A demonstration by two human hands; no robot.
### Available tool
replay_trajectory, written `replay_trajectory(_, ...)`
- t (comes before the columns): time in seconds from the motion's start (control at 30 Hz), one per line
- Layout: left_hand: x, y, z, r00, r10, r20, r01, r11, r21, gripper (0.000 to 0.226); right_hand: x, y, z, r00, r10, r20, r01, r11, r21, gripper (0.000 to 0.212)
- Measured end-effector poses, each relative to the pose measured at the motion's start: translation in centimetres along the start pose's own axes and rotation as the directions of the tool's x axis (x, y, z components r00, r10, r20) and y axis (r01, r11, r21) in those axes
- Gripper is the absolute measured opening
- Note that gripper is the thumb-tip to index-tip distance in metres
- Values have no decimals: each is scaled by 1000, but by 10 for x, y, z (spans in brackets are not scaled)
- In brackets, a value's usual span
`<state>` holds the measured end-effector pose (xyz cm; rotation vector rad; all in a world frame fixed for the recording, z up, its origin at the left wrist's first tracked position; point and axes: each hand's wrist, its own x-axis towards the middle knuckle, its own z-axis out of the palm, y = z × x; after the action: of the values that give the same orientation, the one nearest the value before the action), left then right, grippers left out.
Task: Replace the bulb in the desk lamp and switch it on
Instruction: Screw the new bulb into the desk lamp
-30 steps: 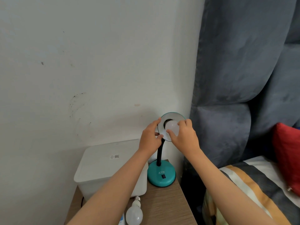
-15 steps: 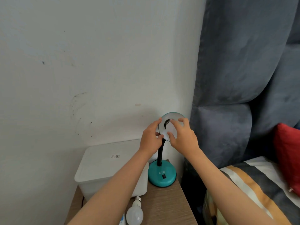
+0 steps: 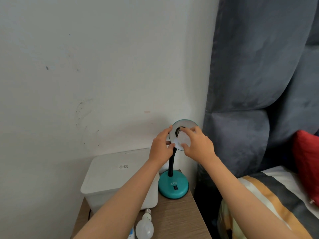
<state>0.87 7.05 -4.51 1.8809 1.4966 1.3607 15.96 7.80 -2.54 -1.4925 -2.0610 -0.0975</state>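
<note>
By wall, left hand (image 3: 161, 147) still grips shade (image 3: 188, 125); right hand (image 3: 198, 145) regripped bulb (image 3: 184, 139).

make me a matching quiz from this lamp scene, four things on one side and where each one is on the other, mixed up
Things:
1. bulb in the shade
2. spare bulb
3. white box
4. lamp base

Places:
A. lying on the table's near edge
B. left of the lamp, against the wall
C. standing on the table, with a black switch on top
D. between the fingers of the right hand, while the left hand holds the shade's rim

Pairs: 1-D, 2-A, 3-B, 4-C
</note>
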Motion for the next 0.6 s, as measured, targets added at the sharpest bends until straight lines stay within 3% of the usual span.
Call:
replay_trajectory(0.17,0,0,1,1000,25,-6,-25,1000,15,62,3,1,0,977,191,-92,-188,981,42,54)
replay_trajectory(0.3,0,-1,1,1000,13,-7,-13,1000,5,63,-4,-1,2,993,88,-77,-83,994,71,65)
replay_trajectory(0.37,0,-1,1,1000,5,-7,-5,1000,-3,63,-5,4,2,998,13,-59,-10,999,49,58)
replay_trajectory(0.53,0,0,3,1000,10,-14,-10,1000,4,63,-3,5,3,983,129,-130,-121,990,72,53)
replay_trajectory(0.6,0,0,3,1000,10,-15,-10,1000,5,63,-3,3,4,987,92,-135,-82,994,78,57)
